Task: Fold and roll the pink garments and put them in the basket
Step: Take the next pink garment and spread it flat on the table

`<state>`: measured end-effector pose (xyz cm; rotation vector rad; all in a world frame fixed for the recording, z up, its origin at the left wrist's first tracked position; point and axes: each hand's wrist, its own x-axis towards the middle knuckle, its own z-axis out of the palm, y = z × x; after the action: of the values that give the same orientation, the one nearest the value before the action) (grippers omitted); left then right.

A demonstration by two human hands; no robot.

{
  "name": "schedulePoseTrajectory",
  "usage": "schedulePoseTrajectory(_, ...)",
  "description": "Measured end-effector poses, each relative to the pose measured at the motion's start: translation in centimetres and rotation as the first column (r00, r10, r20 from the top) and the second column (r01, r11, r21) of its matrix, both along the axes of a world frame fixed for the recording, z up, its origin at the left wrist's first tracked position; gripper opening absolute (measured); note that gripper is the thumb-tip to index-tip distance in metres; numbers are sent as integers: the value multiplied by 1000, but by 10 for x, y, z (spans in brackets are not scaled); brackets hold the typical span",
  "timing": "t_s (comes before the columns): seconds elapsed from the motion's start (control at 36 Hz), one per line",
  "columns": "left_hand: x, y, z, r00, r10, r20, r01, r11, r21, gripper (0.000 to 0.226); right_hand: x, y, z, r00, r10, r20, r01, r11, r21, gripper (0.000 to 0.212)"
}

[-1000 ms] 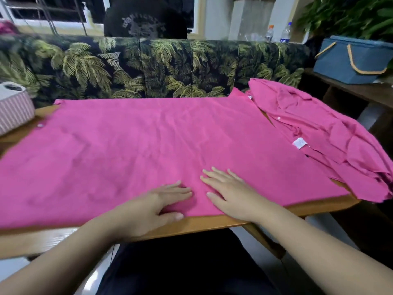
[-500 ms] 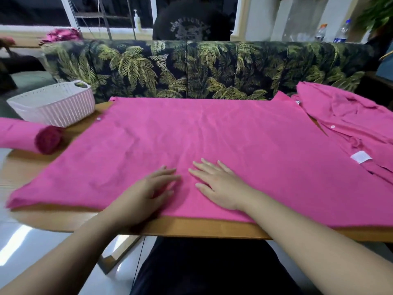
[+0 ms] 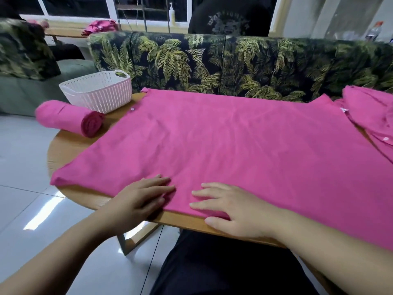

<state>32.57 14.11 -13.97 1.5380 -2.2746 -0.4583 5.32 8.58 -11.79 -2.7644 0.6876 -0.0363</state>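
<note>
A large pink garment (image 3: pixel 229 145) lies spread flat across the wooden table (image 3: pixel 63 150). My left hand (image 3: pixel 140 199) rests flat on its near edge, fingers straight. Close beside it, my right hand (image 3: pixel 231 206) presses flat on the same near edge, thumb at the table rim. A rolled pink garment (image 3: pixel 70 118) lies at the table's left end, next to an empty white wicker basket (image 3: pixel 97 92). Another loose pink garment (image 3: pixel 370 116) is heaped at the right end.
A palm-print sofa back (image 3: pixel 223 62) runs behind the table, with a person in a dark shirt (image 3: pixel 229 18) beyond it. More pink cloth (image 3: pixel 100 26) lies on a far ledge. White tiled floor (image 3: pixel 23 167) extends to the left.
The view has swung left, bringing the basket and the rolled garment into sight. Both hands have slid left along the near edge of the flat garment and stay flat on it.
</note>
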Motion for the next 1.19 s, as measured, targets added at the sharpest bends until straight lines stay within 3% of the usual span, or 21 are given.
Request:
schedulePoseTrajectory(0.08, 25, 7, -5, 999, -27, -35, 23, 993, -119, 66, 13, -6, 6, 997, -13, 71, 14, 1000, -22, 47)
schedulePoseTrajectory(0.17, 41, 13, -2, 1000, 3, -16, -6, 976, -216, 54, 30, -7, 7, 999, -17, 43, 20, 996, -90, 46)
schedulePoseTrajectory(0.25, 54, 12, 3, 996, 17, 82, 9, 953, -302, 48, 44, -4, 6, 996, -7, 84, 20, 988, -153, 28)
schedulePoseTrajectory(0.31, 63, 10, 3, 986, 64, 153, -12, 948, -317, 31, 52, -4, 6, 996, -11, 90, 29, 978, -206, 29)
schedulePoseTrajectory(0.42, 74, 4, 0, 963, 194, 189, -120, 931, -345, 48, 56, -10, 8, 988, -114, 105, 125, 987, -101, 17)
schedulePoseTrajectory(0.61, 85, -9, 15, 924, 273, 269, -101, 850, -517, 21, 48, -15, 12, 974, -203, 101, 208, 977, -37, 19)
schedulePoseTrajectory(0.69, 88, -2, 33, 933, 282, 225, -119, 830, -545, 18, 43, -13, 16, 971, -206, 125, 212, 977, -34, 21)
schedulePoseTrajectory(0.81, 104, 5, 44, 890, 336, 309, -111, 815, -568, 27, 37, -13, 23, 967, -211, 142, 216, 976, -19, 24)
schedulePoseTrajectory(0.89, 119, 13, 37, 852, 352, 387, -111, 845, -524, 27, 35, -11, 23, 984, -176, 7, 175, 982, 67, 30)
schedulePoseTrajectory(0.97, 134, 25, 31, 827, 351, 439, -180, 906, -384, 18, 36, -11, 23, 986, -150, -68, 157, 981, 117, 45)
schedulePoseTrajectory(1.06, 149, 33, 24, 836, 429, 341, -322, 888, -328, 20, 42, -16, 27, 978, -207, -34, 210, 965, 158, 53)
schedulePoseTrajectory(1.11, 151, 32, 14, 822, 555, 130, -495, 808, -319, 27, 52, -22, 25, 973, -228, 25, 226, 972, 66, 49)
schedulePoseTrajectory(1.19, 146, 26, 4, 649, 760, -38, -755, 637, -156, 17, 70, -36, 13, 971, -198, 138, 215, 969, -123, 28)
